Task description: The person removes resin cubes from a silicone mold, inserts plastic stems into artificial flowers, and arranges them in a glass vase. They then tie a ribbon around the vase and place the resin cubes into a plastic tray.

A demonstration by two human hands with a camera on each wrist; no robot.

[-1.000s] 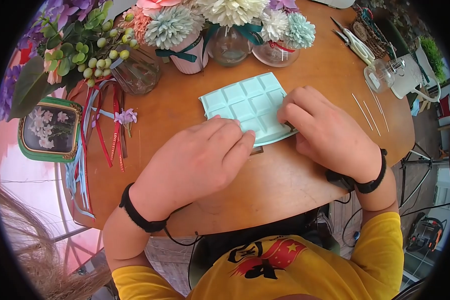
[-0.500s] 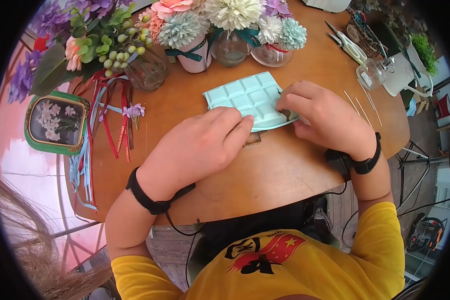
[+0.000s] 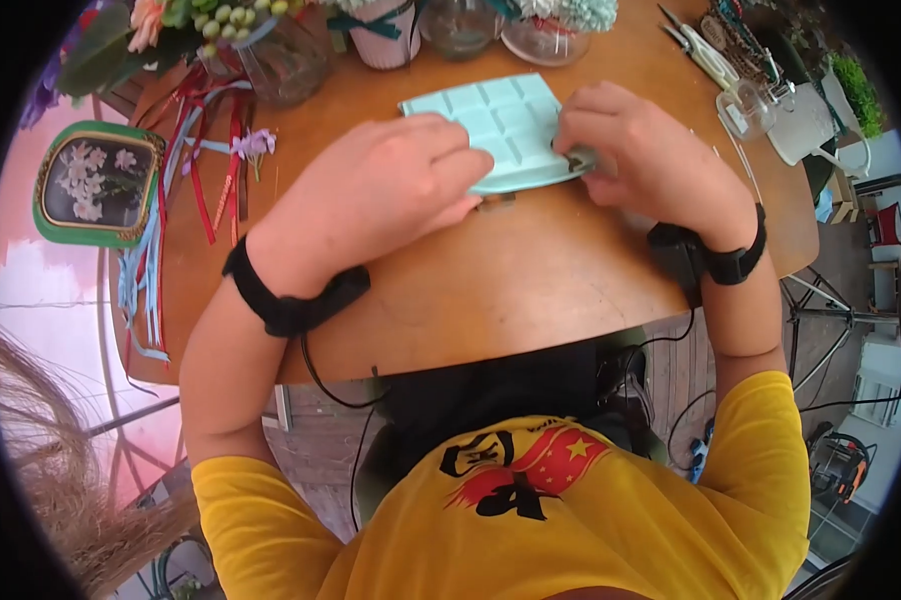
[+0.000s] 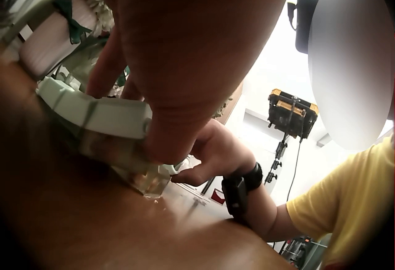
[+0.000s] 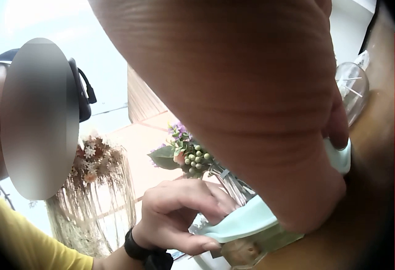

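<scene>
A mint-green silicone mold (image 3: 511, 120) with a grid of square sections is between both hands over the wooden table. My left hand (image 3: 371, 190) grips its near left edge, thumb below and fingers above. At the right edge my right hand (image 3: 651, 160) pinches the mold, which bends at that corner. In the left wrist view the mold (image 4: 102, 116) is lifted and curved, with a clear glassy block (image 4: 151, 183) under its edge near the tabletop. The right wrist view shows the clear material (image 5: 247, 253) below the mold too.
Glass vases (image 3: 546, 42) with flowers stand behind the mold. Ribbons (image 3: 206, 190), a purple flower sprig (image 3: 254, 145) and a green framed picture (image 3: 99, 185) lie at left. Scissors (image 3: 709, 52), a glass bottle (image 3: 746, 110) and thin sticks (image 3: 741, 155) are at right.
The head view has tilted down, so the table and hands appear higher in it. Both hands keep hold of the mold, and the left hand has turned slightly, covering more of its left edge.
</scene>
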